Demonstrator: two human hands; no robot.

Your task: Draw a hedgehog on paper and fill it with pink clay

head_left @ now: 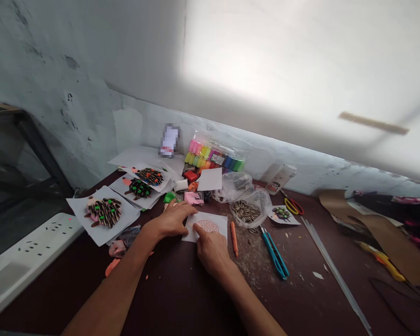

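Note:
A white paper sheet (pixel 191 234) lies before me with an orange line drawing (pixel 209 226), an oval filled with small marks. My left hand (pixel 175 218) rests across the sheet's left edge, fingers spread, holding nothing visible. My right hand (pixel 212 249) reaches in from below, its index finger stretched out and touching the sheet left of the drawing. Its other fingers are curled and partly hidden; no tool shows in it. Just right of the sheet lies an orange marker (pixel 234 239). Pink clay (pixel 193 198) and green clay (pixel 169 197) sit behind my left hand.
Seed-covered hedgehog pictures (pixel 105 212) lie at left, beside a white power strip (pixel 31 252). Behind are a clay pack (pixel 213 157) and a bag of seeds (pixel 247 210). Rightward lie a teal-handled tool (pixel 275 255), scissors (pixel 294 206), glue sticks (pixel 336 270) and a yellow glue gun (pixel 385 261).

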